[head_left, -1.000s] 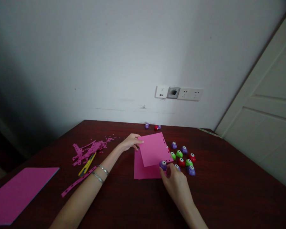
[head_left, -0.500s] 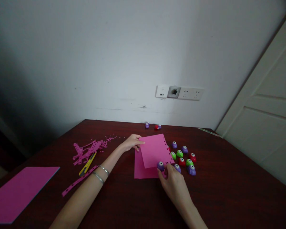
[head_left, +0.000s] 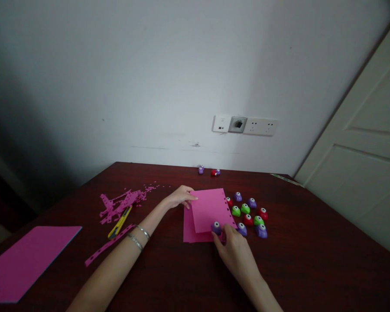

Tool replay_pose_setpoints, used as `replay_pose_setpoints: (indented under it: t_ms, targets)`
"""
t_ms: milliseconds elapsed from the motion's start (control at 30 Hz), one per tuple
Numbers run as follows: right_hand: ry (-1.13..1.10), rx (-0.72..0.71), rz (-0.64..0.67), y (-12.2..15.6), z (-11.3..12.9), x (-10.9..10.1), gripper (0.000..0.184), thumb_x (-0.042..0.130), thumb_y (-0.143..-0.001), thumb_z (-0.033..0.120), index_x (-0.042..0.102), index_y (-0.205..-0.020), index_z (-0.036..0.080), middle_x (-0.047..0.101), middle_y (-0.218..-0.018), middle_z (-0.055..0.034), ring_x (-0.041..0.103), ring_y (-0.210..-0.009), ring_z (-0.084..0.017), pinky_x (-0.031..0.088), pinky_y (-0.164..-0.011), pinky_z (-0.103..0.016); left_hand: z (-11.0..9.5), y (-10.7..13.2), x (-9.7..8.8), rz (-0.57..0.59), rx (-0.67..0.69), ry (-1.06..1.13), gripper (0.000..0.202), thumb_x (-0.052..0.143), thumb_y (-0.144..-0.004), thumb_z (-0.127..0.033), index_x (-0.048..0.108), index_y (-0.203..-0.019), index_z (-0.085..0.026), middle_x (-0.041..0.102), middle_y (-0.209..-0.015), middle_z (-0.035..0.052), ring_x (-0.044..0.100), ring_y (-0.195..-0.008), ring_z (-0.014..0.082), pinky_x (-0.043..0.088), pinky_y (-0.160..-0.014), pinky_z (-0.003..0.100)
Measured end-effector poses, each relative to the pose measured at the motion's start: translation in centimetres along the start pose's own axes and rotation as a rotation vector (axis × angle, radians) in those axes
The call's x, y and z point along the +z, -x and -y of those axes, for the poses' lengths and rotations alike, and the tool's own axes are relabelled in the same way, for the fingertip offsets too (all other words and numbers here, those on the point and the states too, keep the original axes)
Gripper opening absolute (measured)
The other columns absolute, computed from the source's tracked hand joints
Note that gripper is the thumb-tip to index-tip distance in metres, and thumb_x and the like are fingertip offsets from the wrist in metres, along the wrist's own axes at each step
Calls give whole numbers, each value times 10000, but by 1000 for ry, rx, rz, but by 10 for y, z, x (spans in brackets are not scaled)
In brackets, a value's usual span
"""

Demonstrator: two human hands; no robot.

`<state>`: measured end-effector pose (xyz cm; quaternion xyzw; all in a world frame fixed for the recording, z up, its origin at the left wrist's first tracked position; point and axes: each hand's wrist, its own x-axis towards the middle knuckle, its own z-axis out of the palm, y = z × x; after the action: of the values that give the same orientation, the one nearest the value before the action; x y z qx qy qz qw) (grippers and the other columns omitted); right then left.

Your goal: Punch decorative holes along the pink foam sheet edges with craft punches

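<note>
My left hand pinches the far left corner of a pink paper sheet that has a row of punched holes along its right edge. This sheet lies over another pink sheet on the dark wooden table. With its fingers closed, my right hand grips a small purple craft punch set on the near edge of the upper sheet. Two silver bangles circle my left wrist.
Several small purple, green and red punches sit just right of the sheets. Two more punches stand by the wall. Pink paper scraps, a yellow utility knife and a punched strip lie left. A large pink sheet is at the near left.
The upper pink sheet has turned and dropped flatter onto the lower one. My right hand has slid the purple punch leftward along the sheet's near edge.
</note>
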<state>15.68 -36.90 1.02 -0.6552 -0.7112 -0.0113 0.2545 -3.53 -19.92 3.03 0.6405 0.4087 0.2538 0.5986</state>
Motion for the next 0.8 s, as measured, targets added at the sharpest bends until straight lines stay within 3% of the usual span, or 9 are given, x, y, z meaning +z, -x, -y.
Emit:
replay_pose_setpoints:
  t_ms: [467, 633, 800]
  targets:
    - [14, 13, 91, 1, 2, 2, 140, 501, -841, 251, 493, -717, 188, 618, -653, -34, 604, -564, -173, 327, -508, -251, 12, -4, 1, 8, -56, -53, 341, 747, -605, -315, 626, -828, -87, 639, -667, 46, 604, -534, 127, 512, -470, 246]
    - [32, 37, 139, 1, 3, 2, 131, 503, -836, 257, 507, -726, 185, 631, -676, -42, 624, -591, -185, 330, -510, -252, 14, -5, 3, 31, -29, -188, 323, 705, -650, -337, 620, -853, -100, 648, -677, 59, 612, -550, 138, 494, -473, 248]
    - [36, 50, 144, 1, 4, 2, 131, 502, -833, 271, 512, -736, 184, 639, -693, -46, 626, -594, -185, 349, -520, -251, 9, -5, 1, 35, 7, -352, 303, 707, -643, -354, 628, -806, -111, 608, -561, 32, 569, -472, 134, 392, -420, 212]
